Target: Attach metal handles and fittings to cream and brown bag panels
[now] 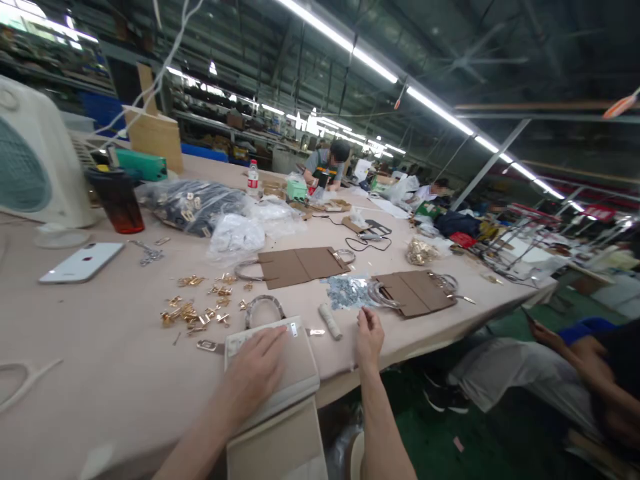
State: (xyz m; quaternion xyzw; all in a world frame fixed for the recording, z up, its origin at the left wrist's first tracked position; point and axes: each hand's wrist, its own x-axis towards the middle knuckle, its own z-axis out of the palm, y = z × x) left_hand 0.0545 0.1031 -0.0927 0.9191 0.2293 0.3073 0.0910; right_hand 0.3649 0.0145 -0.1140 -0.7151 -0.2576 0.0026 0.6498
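Note:
A light beige handbag lies at the table's near edge, its flap hanging over the edge and a ring-shaped handle standing at its far side. A small metal plate shows at its top corner. My left hand rests flat on the bag, fingers stretched out. To the right, my right hand hovers by the table edge with fingers curled together; whatever they pinch is too small to make out. Just beyond it lies a heap of small bluish pieces. A wrapped roll lies between bag and right hand.
Gold metal fittings are scattered left of the bag. Two brown bag pieces with handles, one brown panel and another, lie farther back. A phone, a dark cup and a fan stand left. A person sits at right.

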